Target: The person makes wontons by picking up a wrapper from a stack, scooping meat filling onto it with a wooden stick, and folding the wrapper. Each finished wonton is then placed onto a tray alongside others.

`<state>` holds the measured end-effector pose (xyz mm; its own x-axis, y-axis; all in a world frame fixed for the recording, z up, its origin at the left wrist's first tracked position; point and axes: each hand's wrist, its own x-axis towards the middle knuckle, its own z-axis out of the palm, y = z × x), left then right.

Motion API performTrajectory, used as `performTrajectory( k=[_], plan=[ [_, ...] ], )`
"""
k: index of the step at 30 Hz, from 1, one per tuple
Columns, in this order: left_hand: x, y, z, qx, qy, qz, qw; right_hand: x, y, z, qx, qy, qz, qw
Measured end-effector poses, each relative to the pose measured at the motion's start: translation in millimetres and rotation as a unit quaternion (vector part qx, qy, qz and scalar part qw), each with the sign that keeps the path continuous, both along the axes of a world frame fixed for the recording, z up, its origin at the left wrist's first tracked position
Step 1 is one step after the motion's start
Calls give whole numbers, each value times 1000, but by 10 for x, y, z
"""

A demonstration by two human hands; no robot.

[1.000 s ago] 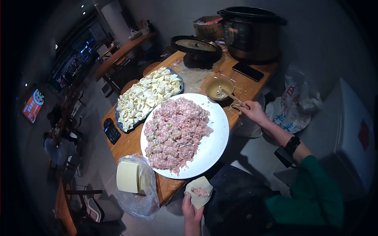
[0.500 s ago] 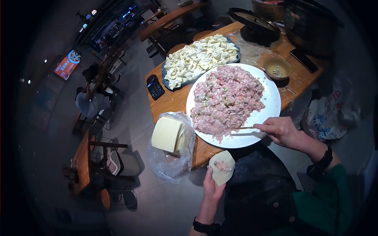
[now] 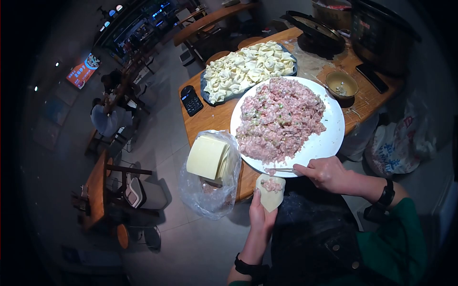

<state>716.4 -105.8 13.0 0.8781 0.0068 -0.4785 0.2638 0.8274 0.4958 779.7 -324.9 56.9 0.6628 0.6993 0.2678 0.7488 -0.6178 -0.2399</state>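
My left hand (image 3: pixel 261 213) holds a pale dumpling wrapper (image 3: pixel 271 200) with a small dab of minced meat on its upper part. Gripped in my right hand (image 3: pixel 325 174) is a thin stick-like utensil (image 3: pixel 285 169), its tip over the plate's near edge, just above the wrapper, with a bit of meat at the end. The large white plate (image 3: pixel 332 138) carries a big mound of pink minced meat (image 3: pixel 281 119) flecked with green. Left of the plate, a stack of square wrappers (image 3: pixel 206 157) sits in a clear plastic bag (image 3: pixel 210 200).
Behind the plate, folded dumplings (image 3: pixel 248 71) fill a dark tray. A keypad device (image 3: pixel 191 101) lies at the table's left edge. A small bowl (image 3: pixel 341 85), a phone (image 3: pixel 372 78) and a large dark cooker (image 3: pixel 381 35) stand on the right. Plastic bags (image 3: pixel 393 148) hang beside the table.
The utensil has come down from the meat mound to the plate's near rim. My left hand has raised the wrapper closer to the plate, tilting it.
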Motion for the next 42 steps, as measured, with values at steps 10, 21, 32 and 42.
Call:
performTrajectory(
  k=[10, 21, 32, 42],
  plan=[
    [-124, 67, 33, -28, 20, 16, 999, -361, -195, -113, 92, 16, 37, 995],
    [52, 179, 325, 29, -318, -111, 941, -52, 69, 221, 267, 365, 102, 886],
    [180, 5, 583, 95, -303, 32, 948, -21, 315, 264, 267, -187, 61, 943],
    [203, -82, 400, 174, -254, 68, 949, -136, 152, -72, 218, -130, 34, 967]
  ],
)
